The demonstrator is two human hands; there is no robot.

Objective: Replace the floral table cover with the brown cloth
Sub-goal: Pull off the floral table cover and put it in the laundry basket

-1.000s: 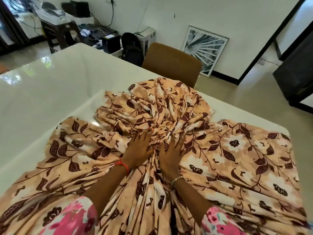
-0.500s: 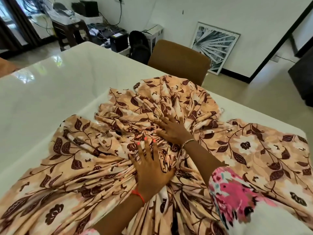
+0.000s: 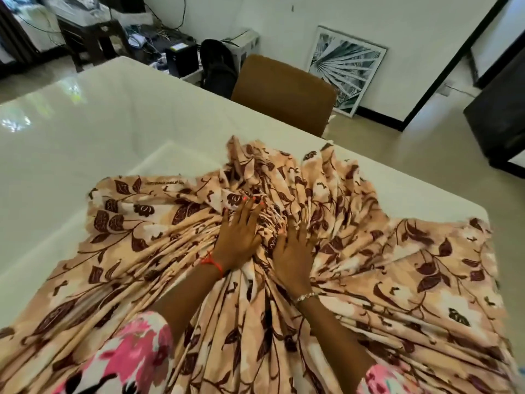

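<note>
The left hand (image 3: 238,241) and right hand (image 3: 292,253) lie side by side on the bunched floral cover (image 3: 397,280), fingers (image 3: 247,213) straight and spread, pressing its folds, gripping nothing. Beyond the fingers lies the white counter (image 3: 113,137), then a brown chair (image 3: 284,89).

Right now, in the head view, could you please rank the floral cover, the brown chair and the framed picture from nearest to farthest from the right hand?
1. Floral cover: directly under the right hand.
2. Brown chair: beyond the table's far edge.
3. Framed picture: against the wall, behind the chair.
</note>
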